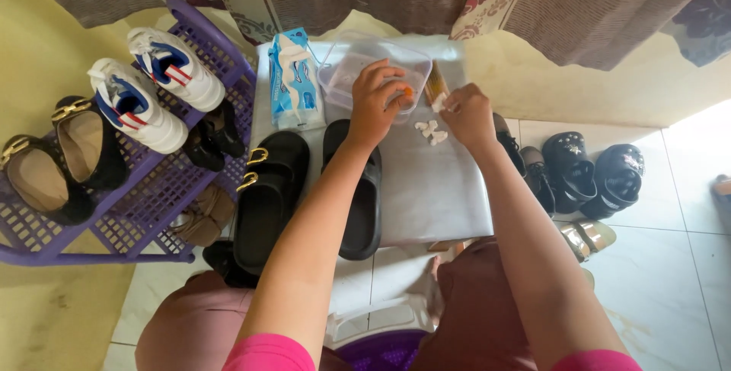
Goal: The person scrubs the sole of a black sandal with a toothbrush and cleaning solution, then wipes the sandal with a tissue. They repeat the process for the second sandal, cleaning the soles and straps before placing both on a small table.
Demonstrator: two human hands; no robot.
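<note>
My left hand [378, 101] reaches over the rim of a clear plastic container [358, 63] and pinches a small orange object [409, 92]. My right hand [468, 114] holds a small white piece [439, 102] between its fingertips, just right of the container. Several small white pieces [428, 130] lie on the white sheet [434, 188] between my hands. A pair of black slide sandals [274, 188] rests on the sheet's left side, under my left forearm.
A blue-and-white pack of wipes [293, 78] lies left of the container. A purple shoe rack [156, 188] at left holds white sneakers [156, 85] and black shoes. Black shoes [594, 173] and gold sandals stand on the tile floor at right. Curtains hang behind.
</note>
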